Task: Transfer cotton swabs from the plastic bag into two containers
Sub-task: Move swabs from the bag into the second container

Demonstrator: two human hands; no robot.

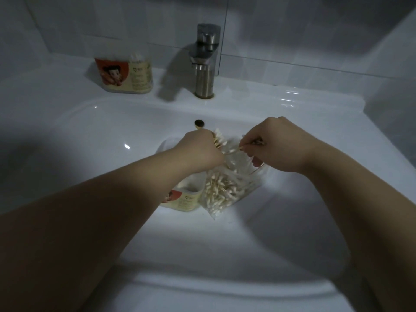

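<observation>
Head-worn wide view, steeply down, close over sink basin [94, 136].

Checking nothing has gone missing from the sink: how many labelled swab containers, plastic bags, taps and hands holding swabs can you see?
Labelled swab containers: 2, one on the ledge, one in the basin
Plastic bag: 1
Tap: 1
Hands holding swabs: 2, left hand, right hand
Total: 6

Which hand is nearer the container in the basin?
Left. The left hand holds a bunch of swabs just above the container, its forearm crossing over it. The right hand is off to the container's right, above the bag.
</observation>
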